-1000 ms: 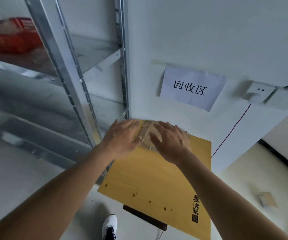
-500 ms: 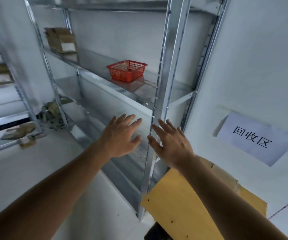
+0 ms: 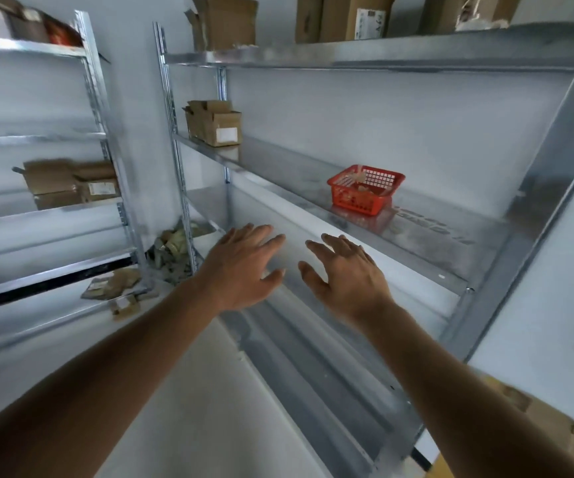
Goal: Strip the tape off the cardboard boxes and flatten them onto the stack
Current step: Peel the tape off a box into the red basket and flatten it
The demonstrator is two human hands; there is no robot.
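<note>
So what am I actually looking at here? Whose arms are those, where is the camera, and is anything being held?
There is no machine here: a person wears a wide-angle camera on the head, so you see their own two bare arms from above. The left hand and the right hand are both stretched forward with fingers spread, and neither holds anything. In front of them stands a metal shelving rack. On its middle shelf sit a red plastic basket and, further back, a small cardboard box with its flaps open. More cardboard boxes stand on the top shelf. At the lower right edge you glimpse flattened cardboard, which looks like the stack.
</note>
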